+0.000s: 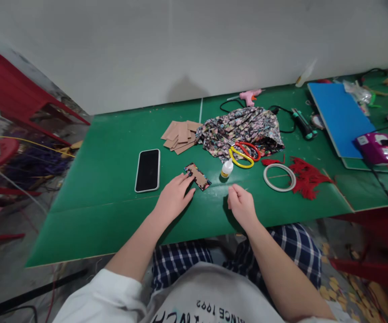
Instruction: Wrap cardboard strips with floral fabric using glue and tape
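The left hand [175, 197] lies flat and open on the green table [106, 188], palm down, its fingertips touching the near corner of a small rectangular piece covered in patterned fabric [197, 176]; it presses on the piece rather than grasping it. The right hand [241, 205] rests on the table just to the right, its fingers curled loosely inward, and from this angle it seems to hold nothing, though the palm is turned away and I cannot be sure. The covered piece lies flat near the front middle of the table, tilted diagonally, between a black phone [147, 170] on its left and a small white glue bottle [227, 168] with a yellow band standing upright on its right. Behind the piece sits a loose pile of brown cardboard rectangles [180, 136], and just beside that a crumpled heap of the same flowered cloth [244, 128]. A pair of scissors [244, 154] with one yellow and one red handle lies on the near edge of the cloth. Further right, a white ring [279, 177] lies flat, touching a scrap of red frayed material [306, 177]. At the back, near the wall, is a pink glue gun [249, 95], with a blue board [340, 116] to the right and a purple device [378, 149] resting on its near corner.
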`<state>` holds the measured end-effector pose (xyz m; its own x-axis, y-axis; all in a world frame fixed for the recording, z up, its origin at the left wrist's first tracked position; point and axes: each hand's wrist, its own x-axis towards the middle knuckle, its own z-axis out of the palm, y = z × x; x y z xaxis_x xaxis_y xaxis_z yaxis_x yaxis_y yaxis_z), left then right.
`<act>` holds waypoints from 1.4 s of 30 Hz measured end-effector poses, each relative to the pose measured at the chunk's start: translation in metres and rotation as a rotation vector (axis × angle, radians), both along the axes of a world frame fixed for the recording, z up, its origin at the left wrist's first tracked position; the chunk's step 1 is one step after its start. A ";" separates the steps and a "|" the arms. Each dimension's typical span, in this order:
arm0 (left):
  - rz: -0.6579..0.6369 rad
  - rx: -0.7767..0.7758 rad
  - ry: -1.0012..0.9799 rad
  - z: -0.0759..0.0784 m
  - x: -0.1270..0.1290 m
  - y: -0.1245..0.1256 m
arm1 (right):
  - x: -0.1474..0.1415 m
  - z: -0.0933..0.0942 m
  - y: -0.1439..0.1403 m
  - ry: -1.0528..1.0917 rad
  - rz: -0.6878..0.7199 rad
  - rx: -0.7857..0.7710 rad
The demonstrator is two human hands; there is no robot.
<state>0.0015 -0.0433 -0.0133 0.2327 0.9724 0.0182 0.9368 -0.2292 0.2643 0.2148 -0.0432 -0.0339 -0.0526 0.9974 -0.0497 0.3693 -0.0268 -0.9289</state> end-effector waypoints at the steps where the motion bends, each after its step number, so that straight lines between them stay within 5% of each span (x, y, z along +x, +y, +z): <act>1: 0.004 -0.020 -0.001 0.001 -0.001 0.002 | 0.003 0.002 0.001 -0.052 -0.012 0.011; 8: -0.011 -0.079 -0.065 0.004 0.001 0.008 | 0.030 0.021 0.025 0.135 -0.211 0.037; 16: -0.040 -0.100 -0.119 0.013 -0.010 0.017 | 0.047 0.022 0.037 0.043 -0.137 0.025; 25: 0.206 0.073 -0.177 0.034 -0.053 0.113 | 0.044 0.021 0.047 -0.090 -0.109 0.077; 30: 0.185 0.093 -0.141 0.026 -0.037 0.160 | 0.042 0.017 0.054 -0.153 0.137 0.084; 38: 0.369 0.094 -0.189 0.015 -0.015 0.180 | 0.020 0.011 0.068 -0.420 0.249 0.231; 42: 0.438 0.058 -0.325 0.027 -0.029 0.178 | 0.037 0.026 0.081 -0.384 0.064 0.277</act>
<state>-0.0270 0.1349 0.0133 -0.2207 0.9722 0.0779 0.8202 0.1417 0.5543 0.2521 0.0376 -0.0077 -0.1441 0.9712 0.1899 0.6798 0.2366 -0.6941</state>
